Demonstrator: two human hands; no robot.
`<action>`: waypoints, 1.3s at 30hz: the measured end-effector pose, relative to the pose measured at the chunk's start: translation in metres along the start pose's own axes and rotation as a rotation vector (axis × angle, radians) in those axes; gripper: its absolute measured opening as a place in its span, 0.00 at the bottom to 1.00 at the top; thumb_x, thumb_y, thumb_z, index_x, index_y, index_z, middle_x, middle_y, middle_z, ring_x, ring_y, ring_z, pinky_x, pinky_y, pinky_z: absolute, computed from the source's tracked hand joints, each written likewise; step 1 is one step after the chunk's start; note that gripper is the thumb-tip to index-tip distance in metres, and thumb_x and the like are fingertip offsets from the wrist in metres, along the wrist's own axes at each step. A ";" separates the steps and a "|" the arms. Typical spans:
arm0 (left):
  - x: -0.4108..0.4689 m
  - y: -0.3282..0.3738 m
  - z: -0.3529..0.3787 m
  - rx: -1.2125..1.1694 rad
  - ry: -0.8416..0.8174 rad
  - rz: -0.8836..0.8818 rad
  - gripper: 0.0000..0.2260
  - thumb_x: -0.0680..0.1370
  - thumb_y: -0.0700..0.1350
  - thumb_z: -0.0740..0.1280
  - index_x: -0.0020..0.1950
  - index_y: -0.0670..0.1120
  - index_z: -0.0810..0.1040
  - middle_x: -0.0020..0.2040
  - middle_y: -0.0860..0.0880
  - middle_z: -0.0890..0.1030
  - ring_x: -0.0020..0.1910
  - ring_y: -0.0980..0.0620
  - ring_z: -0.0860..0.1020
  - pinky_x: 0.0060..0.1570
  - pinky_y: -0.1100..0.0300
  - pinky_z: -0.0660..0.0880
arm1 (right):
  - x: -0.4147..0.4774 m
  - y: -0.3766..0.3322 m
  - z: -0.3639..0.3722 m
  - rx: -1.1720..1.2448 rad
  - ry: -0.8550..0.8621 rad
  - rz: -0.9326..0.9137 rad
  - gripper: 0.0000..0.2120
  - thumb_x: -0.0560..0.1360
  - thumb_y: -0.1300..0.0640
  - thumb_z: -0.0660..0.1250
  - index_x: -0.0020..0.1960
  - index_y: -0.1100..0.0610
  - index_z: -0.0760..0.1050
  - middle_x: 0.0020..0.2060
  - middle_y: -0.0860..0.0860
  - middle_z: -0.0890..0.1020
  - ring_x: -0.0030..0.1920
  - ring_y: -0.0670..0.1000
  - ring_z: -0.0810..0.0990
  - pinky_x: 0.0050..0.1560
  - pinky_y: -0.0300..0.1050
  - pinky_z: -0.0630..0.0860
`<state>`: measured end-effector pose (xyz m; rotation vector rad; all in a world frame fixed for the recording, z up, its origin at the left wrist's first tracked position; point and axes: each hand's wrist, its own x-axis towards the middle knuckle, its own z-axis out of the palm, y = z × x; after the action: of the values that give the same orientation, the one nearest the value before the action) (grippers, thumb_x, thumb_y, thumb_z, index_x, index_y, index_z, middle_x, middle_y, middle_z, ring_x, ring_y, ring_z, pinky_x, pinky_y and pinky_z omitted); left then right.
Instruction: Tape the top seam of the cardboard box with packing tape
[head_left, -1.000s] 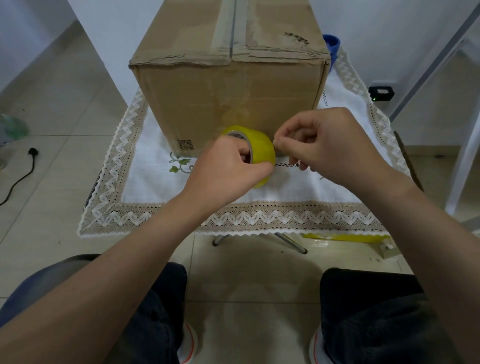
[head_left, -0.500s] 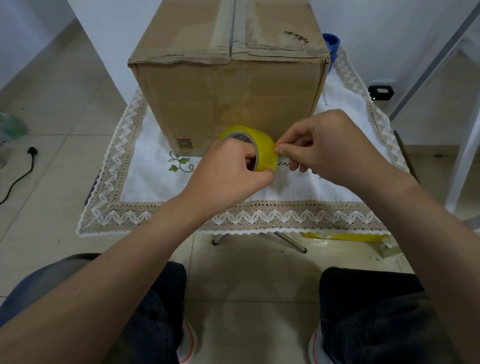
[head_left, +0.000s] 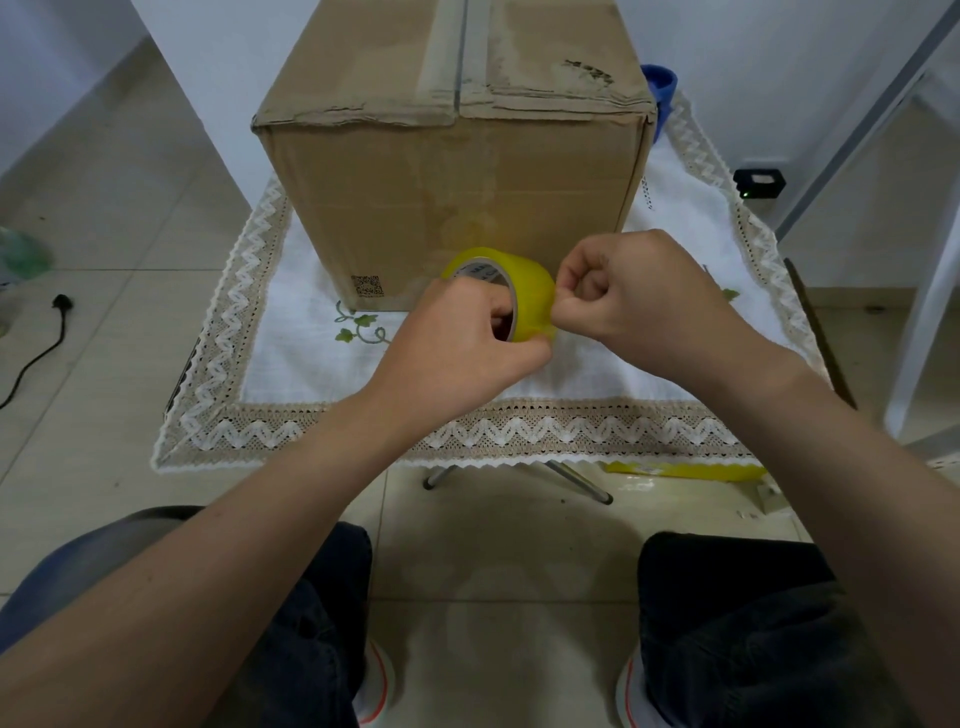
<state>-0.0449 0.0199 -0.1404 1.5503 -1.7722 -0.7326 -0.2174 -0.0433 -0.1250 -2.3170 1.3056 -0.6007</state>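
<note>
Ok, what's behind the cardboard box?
A blue object peeks past the right rear corner of the cardboard box; whatever else lies behind is covered.

Lace-trimmed tablecloth (head_left: 291, 364) — black plug (head_left: 63, 301), blue cup (head_left: 660, 83)

Soft even daylight, wide-angle edge distortion

The box (head_left: 457, 197) is brown with a black square code (head_left: 368, 286), the tape (head_left: 532, 291) is yellow, the cloth (head_left: 597, 374) is white with green leaves (head_left: 363, 322) and a beige zigzag border (head_left: 519, 431), the floor (head_left: 104, 208) has pale beige tiles, and the shoes (head_left: 376, 680) are white with red stripes.
</note>
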 end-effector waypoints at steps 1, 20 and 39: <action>0.000 0.000 0.001 0.001 0.003 0.000 0.17 0.74 0.41 0.72 0.29 0.44 0.69 0.25 0.53 0.65 0.26 0.56 0.61 0.28 0.60 0.58 | 0.000 -0.001 0.002 -0.006 0.001 0.011 0.10 0.72 0.55 0.70 0.35 0.46 0.72 0.24 0.34 0.76 0.29 0.43 0.74 0.39 0.50 0.78; 0.002 -0.001 0.000 -0.048 0.094 -0.039 0.19 0.74 0.41 0.71 0.29 0.48 0.63 0.25 0.54 0.61 0.26 0.55 0.58 0.28 0.56 0.58 | 0.000 0.002 -0.001 0.151 0.047 -0.001 0.04 0.78 0.53 0.75 0.46 0.53 0.87 0.25 0.47 0.82 0.26 0.41 0.80 0.32 0.36 0.76; 0.004 0.000 0.007 0.117 0.062 -0.108 0.22 0.78 0.47 0.70 0.29 0.49 0.62 0.24 0.52 0.64 0.24 0.54 0.64 0.24 0.64 0.57 | -0.003 -0.007 0.003 0.042 0.127 -0.007 0.07 0.70 0.56 0.73 0.36 0.48 0.78 0.20 0.43 0.72 0.28 0.42 0.75 0.34 0.42 0.71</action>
<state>-0.0505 0.0156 -0.1443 1.7388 -1.7233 -0.6340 -0.2121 -0.0372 -0.1245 -2.2830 1.3284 -0.7812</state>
